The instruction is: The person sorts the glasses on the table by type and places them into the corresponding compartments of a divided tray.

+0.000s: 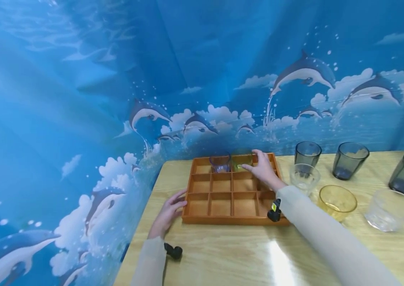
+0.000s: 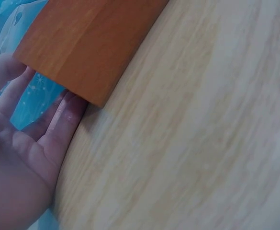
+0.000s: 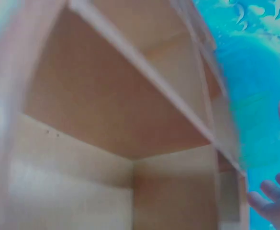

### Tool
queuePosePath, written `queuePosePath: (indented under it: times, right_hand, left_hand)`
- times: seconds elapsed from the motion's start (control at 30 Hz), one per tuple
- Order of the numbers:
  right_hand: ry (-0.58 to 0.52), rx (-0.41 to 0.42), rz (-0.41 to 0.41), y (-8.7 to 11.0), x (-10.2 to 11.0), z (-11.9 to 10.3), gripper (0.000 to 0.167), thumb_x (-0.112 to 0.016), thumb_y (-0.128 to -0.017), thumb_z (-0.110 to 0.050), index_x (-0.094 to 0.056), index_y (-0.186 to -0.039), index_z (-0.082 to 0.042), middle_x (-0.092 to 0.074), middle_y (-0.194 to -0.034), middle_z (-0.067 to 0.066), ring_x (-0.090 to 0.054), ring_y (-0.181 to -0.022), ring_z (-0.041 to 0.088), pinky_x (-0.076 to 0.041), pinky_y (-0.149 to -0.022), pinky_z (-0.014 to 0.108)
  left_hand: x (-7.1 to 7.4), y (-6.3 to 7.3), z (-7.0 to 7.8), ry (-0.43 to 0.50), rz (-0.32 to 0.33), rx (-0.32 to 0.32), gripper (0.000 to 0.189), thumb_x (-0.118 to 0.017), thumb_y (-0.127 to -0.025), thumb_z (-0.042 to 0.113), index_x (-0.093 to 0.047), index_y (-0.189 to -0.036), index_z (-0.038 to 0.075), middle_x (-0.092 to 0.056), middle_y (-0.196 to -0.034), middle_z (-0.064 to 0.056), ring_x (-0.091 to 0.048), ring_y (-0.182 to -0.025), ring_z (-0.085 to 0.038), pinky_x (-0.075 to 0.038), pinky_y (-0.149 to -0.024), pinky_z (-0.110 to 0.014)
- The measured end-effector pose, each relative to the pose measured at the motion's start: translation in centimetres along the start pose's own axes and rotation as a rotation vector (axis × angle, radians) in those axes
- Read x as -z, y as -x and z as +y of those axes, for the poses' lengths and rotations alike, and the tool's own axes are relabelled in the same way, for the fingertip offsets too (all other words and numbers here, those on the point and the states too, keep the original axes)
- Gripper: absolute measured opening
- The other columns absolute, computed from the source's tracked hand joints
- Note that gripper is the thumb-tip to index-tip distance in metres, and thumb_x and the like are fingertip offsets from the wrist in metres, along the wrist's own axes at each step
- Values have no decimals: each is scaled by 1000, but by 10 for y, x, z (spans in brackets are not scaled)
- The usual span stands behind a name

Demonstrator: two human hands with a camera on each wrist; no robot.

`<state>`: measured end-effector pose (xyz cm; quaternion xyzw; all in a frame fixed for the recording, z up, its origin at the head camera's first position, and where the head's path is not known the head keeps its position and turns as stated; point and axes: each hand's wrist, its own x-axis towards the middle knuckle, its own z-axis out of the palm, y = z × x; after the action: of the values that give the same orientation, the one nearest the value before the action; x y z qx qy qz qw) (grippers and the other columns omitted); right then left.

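Observation:
In the head view a wooden compartment tray [image 1: 209,219] lies on the table. My left hand [image 1: 168,214] is at its left side, fingertips touching the outer wall; the left wrist view shows this hand [image 2: 25,148] against the tray's end [image 2: 82,52] with fairly straight fingers. A bluish-purple glass cup [image 1: 220,163] sits in the back row. Beside it stands a yellow-green glass cup [image 1: 238,163] in the neighbouring back compartment. My right hand [image 1: 264,171] is beside this green cup, thumb and fingers spread. In the right wrist view the fingers [image 3: 269,196] are apart near a faint green blur.
Right of the tray stand several dark grey glasses [image 1: 348,159], a clear ribbed cup [image 1: 304,178], a yellow glass cup [image 1: 337,200] and a tilted-looking clear glass [image 1: 388,210]. A dolphin-print curtain [image 1: 202,79] hangs behind the table [image 1: 216,254].

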<state>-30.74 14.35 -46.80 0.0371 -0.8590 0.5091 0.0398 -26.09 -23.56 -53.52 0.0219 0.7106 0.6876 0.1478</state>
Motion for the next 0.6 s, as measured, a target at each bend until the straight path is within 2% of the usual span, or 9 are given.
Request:
queuePosePath:
  times: [0.3,0.43,0.6]
  right_hand:
    - [-43,43,-8,25,6,-23,72,-61,-90,-32,-22,-143,-3,-34,-137,24,-37,-122,40,-35,-95,53]
    - [-79,72,6,38,11,-30,68,-62,-90,-28,-26,-142,-3,-37,-133,25,-39,-120,42,-37,-93,53]
    - [-126,83,18,57,18,-33,68,-63,-88,-32,-29,-140,-4,-40,-131,24,-42,-118,40,-39,-92,52]
  left_hand:
    - [2,2,-1,27,15,12,52,-64,-87,20,-48,-137,18,-44,-136,-11,-44,-121,-27,-40,-93,-45]
    - [1,2,-1,36,22,12,52,-65,-87,20,-49,-136,18,-45,-135,-12,-45,-119,-27,-41,-92,-45]
    - [0,0,0,35,28,18,50,-64,-87,20,-50,-135,19,-44,-135,-11,-43,-120,-27,-39,-94,-46]
